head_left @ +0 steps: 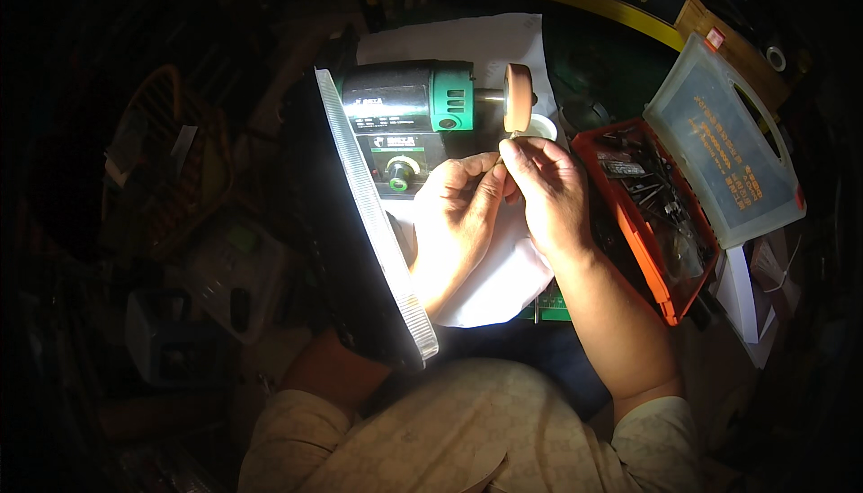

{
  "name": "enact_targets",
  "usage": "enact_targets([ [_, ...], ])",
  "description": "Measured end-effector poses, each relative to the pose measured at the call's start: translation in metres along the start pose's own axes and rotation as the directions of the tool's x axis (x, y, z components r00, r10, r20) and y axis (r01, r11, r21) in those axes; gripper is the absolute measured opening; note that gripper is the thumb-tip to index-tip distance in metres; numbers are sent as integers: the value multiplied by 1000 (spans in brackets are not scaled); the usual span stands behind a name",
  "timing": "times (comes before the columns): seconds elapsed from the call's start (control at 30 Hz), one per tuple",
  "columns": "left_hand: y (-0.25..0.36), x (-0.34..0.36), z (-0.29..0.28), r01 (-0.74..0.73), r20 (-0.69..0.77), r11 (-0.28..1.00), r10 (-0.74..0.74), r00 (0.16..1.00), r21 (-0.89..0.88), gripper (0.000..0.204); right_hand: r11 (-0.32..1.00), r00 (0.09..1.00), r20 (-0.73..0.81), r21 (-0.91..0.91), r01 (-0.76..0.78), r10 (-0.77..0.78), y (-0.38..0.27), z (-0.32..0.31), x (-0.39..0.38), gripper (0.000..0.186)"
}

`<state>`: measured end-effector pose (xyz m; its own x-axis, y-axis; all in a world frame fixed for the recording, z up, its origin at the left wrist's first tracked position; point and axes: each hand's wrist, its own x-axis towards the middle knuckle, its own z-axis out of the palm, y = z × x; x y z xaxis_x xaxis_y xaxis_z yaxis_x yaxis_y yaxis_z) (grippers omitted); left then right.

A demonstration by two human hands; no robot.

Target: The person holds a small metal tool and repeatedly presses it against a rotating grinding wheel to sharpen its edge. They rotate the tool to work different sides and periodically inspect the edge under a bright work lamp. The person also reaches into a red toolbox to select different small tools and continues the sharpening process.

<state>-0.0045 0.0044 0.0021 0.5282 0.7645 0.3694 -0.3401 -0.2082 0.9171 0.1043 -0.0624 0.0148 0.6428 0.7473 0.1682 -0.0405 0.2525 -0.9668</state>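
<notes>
Two hands at work: left hand (458,214) and right hand (548,192) pinch together on one tiny workpiece (514,136), too small to identify, pressed against the lower edge of one tan buffing wheel (518,97) just above the fingertips. One green-and-black bench polisher (409,102) sits above the left hand. One lit strip lamp (373,214) runs left of it. One open orange parts box (643,214) lies right of the right hand. One white cloth (499,286) lies under both.
</notes>
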Motion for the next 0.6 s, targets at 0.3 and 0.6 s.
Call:
enact_targets([
  [0.3,2,1,-1,-5,-14,985,7,1000,171,15,1000,1000,1,4,-3,3,-1,1,1,23],
  [0.6,6,0,0,-13,19,997,11,1000,71,15,1000,1000,-8,18,-14,14,0,1,2,23],
])
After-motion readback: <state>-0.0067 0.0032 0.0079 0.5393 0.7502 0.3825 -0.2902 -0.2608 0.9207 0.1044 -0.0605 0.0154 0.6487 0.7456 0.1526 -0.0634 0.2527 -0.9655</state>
